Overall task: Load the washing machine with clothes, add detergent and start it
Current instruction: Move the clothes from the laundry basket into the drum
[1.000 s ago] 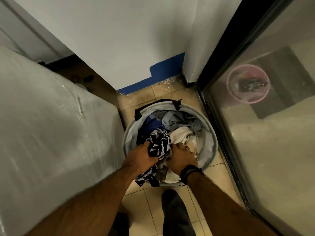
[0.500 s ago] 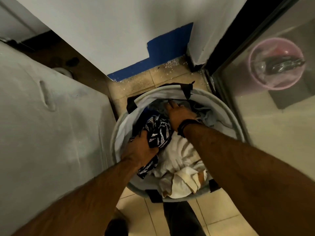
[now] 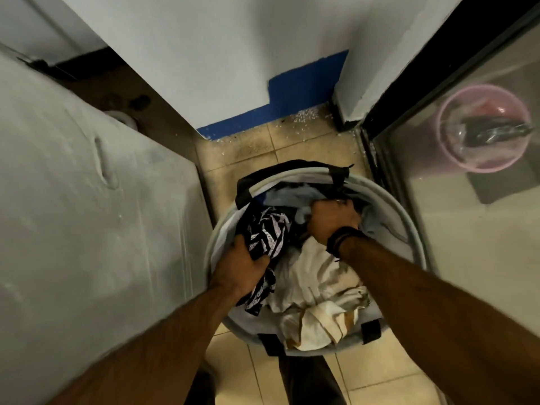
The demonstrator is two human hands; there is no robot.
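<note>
A round grey laundry basket (image 3: 410,222) with black handles stands on the tiled floor, full of clothes. My left hand (image 3: 241,266) is shut on a black-and-white patterned garment (image 3: 270,232) at the basket's left side. My right hand (image 3: 331,219), with a black wristband, is clenched on light blue cloth (image 3: 292,197) at the far side of the basket. Cream and white clothes (image 3: 312,287) fill the near half. The washing machine (image 3: 73,214), a large pale grey surface, rises along the left.
A white wall with a blue base strip (image 3: 280,103) is straight ahead. On the right, a glass door (image 3: 482,229) with a dark frame stands close to the basket; a pink bucket (image 3: 485,128) sits behind it. My dark trouser legs (image 3: 306,378) are below.
The view has dropped closer to the basket. My right hand went from the near white clothes to the far side and closed on blue cloth. My left hand kept hold of the patterned garment.
</note>
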